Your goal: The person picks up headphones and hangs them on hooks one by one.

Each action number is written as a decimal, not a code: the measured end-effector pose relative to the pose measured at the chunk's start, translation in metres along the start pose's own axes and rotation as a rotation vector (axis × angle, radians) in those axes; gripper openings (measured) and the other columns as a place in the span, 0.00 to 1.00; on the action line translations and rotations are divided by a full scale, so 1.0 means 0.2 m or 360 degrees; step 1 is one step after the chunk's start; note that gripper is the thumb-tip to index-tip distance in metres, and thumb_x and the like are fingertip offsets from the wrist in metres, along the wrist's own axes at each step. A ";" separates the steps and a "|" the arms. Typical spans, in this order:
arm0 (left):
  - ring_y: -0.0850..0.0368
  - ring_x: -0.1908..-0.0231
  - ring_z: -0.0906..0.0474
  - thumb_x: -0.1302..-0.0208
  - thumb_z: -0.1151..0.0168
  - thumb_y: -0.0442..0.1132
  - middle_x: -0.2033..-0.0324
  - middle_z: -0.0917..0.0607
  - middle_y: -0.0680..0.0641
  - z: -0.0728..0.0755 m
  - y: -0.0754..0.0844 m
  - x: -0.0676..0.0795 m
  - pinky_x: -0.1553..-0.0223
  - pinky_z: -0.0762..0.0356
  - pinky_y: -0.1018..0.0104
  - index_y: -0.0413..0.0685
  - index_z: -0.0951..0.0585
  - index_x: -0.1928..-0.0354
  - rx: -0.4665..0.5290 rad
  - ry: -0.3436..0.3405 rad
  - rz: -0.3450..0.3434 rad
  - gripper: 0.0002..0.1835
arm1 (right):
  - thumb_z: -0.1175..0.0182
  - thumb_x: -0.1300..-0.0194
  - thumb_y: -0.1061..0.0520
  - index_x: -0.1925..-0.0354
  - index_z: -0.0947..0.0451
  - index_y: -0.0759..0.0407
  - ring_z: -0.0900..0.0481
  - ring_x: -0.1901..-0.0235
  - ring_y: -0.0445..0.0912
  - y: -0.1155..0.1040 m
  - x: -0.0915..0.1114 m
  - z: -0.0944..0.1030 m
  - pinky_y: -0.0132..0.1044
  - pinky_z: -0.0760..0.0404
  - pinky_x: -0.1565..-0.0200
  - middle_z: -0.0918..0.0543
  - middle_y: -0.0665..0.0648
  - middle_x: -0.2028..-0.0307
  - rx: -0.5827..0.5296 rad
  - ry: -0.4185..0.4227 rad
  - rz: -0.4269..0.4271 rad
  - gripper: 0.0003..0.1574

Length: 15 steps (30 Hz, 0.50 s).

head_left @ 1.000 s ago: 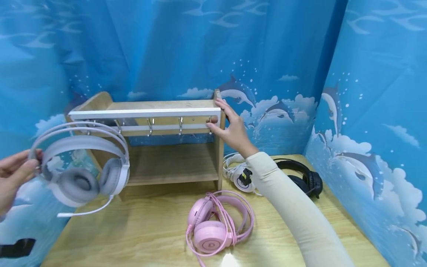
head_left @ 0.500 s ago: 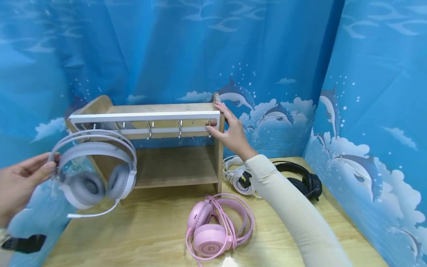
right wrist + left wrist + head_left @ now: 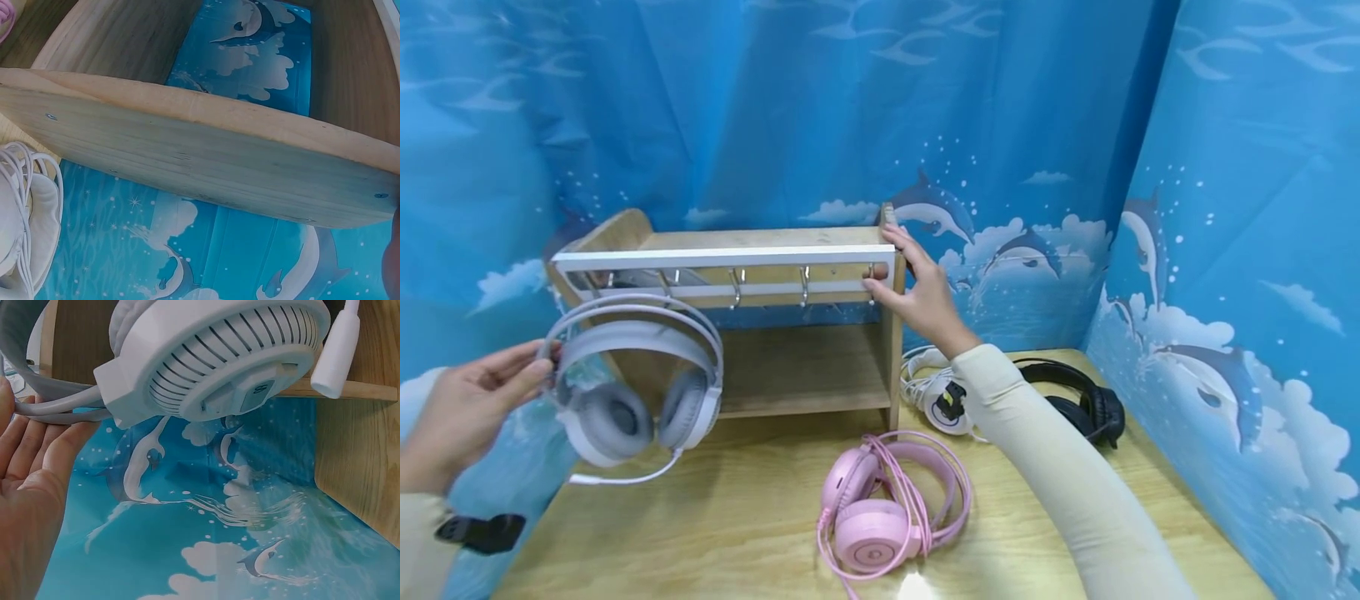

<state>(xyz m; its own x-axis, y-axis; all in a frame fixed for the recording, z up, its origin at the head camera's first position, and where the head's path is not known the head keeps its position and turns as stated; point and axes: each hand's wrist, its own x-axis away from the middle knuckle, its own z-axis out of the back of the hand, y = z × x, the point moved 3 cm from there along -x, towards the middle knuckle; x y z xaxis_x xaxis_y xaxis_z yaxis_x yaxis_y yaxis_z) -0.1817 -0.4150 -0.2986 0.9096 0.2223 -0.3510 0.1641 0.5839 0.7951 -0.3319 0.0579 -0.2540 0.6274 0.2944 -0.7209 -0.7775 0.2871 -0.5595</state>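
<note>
A white-and-grey headset [image 3: 613,421] hangs in the air at the left, its microphone arm pointing down and left. My left hand [image 3: 478,404] pinches the side of its headband between thumb and fingers. Close up in the left wrist view are the slotted white ear cup [image 3: 231,369] and the microphone tip [image 3: 337,356]. The headband overlaps the left hooks of a wooden rack [image 3: 797,367] in the head view. My right hand [image 3: 928,300] grips the rack's right end, thumb at the front of the white hook rail [image 3: 722,257]. In the right wrist view the rack's side panel [image 3: 200,144] fills the middle.
A pink headset [image 3: 876,533] with its cable wound round it lies on the wooden table [image 3: 700,533] in front. White headphones [image 3: 947,408] and black headphones [image 3: 1101,408] lie right of the rack. A blue dolphin-print curtain [image 3: 790,108] hangs behind.
My left hand has carried the white-and-grey headset rightward, across the front of the rack's left end. The right hand keeps its place on the rack.
</note>
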 end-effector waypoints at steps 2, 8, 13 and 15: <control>0.90 0.64 0.31 0.30 0.45 0.43 0.64 0.27 0.82 0.00 0.00 0.00 0.68 0.32 0.91 0.35 0.38 0.32 0.0035 -0.0012 0.0013 0.30 | 0.33 0.39 0.54 0.31 0.38 0.54 0.46 0.29 0.40 0.00 0.00 0.00 0.39 0.40 0.33 0.40 0.54 0.29 -0.0006 0.0001 0.0001 0.42; 0.86 0.63 0.26 0.30 0.46 0.37 0.64 0.22 0.77 0.03 -0.05 -0.02 0.68 0.28 0.88 0.57 0.26 0.38 0.0343 -0.0017 -0.0052 0.20 | 0.32 0.40 0.55 0.31 0.37 0.54 0.48 0.29 0.39 0.00 0.00 0.00 0.39 0.40 0.33 0.40 0.53 0.29 -0.0003 0.0012 -0.0007 0.42; 0.76 0.61 0.20 0.31 0.49 0.28 0.60 0.15 0.64 0.09 -0.11 -0.03 0.66 0.25 0.85 0.51 0.20 0.43 0.0782 -0.0028 -0.0263 0.19 | 0.32 0.41 0.60 0.31 0.38 0.60 0.47 0.28 0.47 -0.03 0.00 0.00 0.43 0.41 0.32 0.40 0.58 0.29 -0.0014 0.0009 -0.0021 0.42; 0.75 0.60 0.19 0.31 0.50 0.26 0.59 0.15 0.62 0.10 -0.12 -0.03 0.64 0.26 0.85 0.47 0.21 0.42 0.0844 -0.0057 -0.0307 0.19 | 0.33 0.40 0.62 0.32 0.38 0.64 0.47 0.28 0.52 -0.08 0.01 0.01 0.44 0.41 0.32 0.40 0.61 0.29 -0.0030 0.0007 -0.0020 0.41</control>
<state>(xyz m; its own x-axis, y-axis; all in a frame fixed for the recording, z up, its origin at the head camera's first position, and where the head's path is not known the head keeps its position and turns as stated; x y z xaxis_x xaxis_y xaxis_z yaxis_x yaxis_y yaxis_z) -0.1838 -0.4462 -0.3062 0.8550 0.1180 -0.5051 0.4898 0.1367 0.8611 -0.3183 0.0554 -0.2450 0.6370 0.2866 -0.7156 -0.7702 0.2734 -0.5762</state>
